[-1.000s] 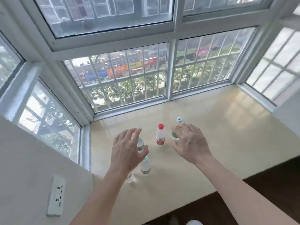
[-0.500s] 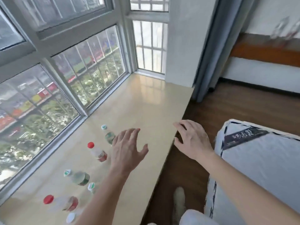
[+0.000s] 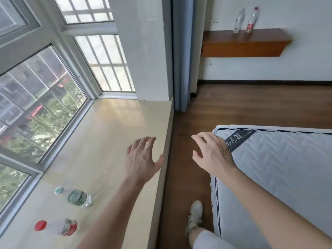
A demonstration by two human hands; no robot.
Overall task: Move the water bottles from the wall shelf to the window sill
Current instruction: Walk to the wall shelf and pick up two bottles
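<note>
On the window sill [image 3: 111,133] at lower left, 2 water bottles stand near the glass: a green-capped bottle [image 3: 75,196] and a red-capped bottle [image 3: 57,228]. We hold our left hand [image 3: 142,159] above the sill's edge, fingers spread and gripping nothing; our right hand [image 3: 212,153] hovers loose-fingered and empty over a mattress [image 3: 278,168] corner. Across the room, a clear bottle [image 3: 238,20] and a red-labelled bottle [image 3: 251,20] stand side by side on the wooden wall shelf [image 3: 242,45].
</note>
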